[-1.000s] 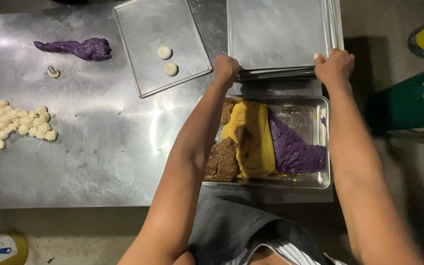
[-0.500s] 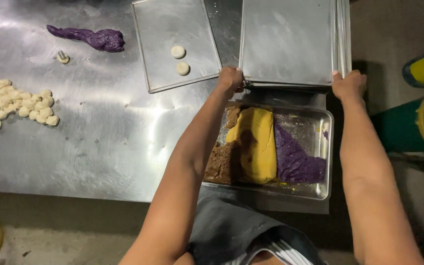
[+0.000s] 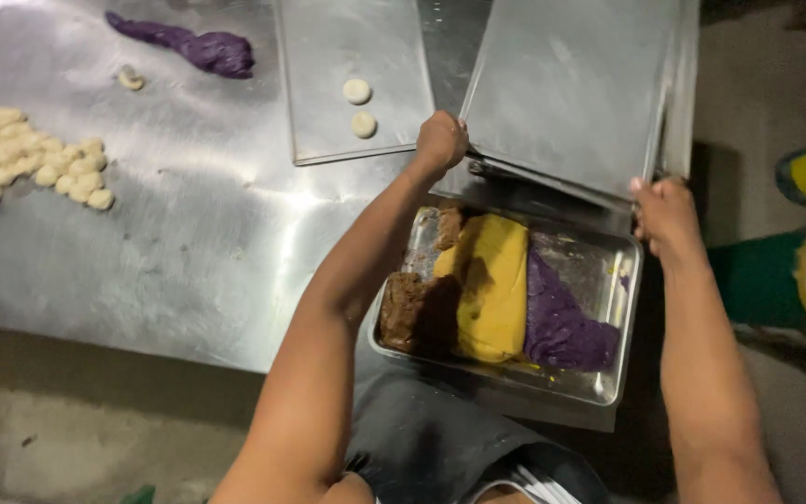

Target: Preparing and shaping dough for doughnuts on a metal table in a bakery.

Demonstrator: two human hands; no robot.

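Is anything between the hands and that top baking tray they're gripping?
Nothing visible. The left hand grips the top baking tray at its near-left corner and the right hand at its near-right corner, directly on the metal. The pan of coloured dough sits below, nearer the person.

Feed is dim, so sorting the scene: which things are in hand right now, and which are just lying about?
In hand:
left hand and right hand gripping the top tray of a stack

Lying about:
filling pan with brown, yellow and purple fillings
flat tray with two dough discs
purple lump
dough pieces
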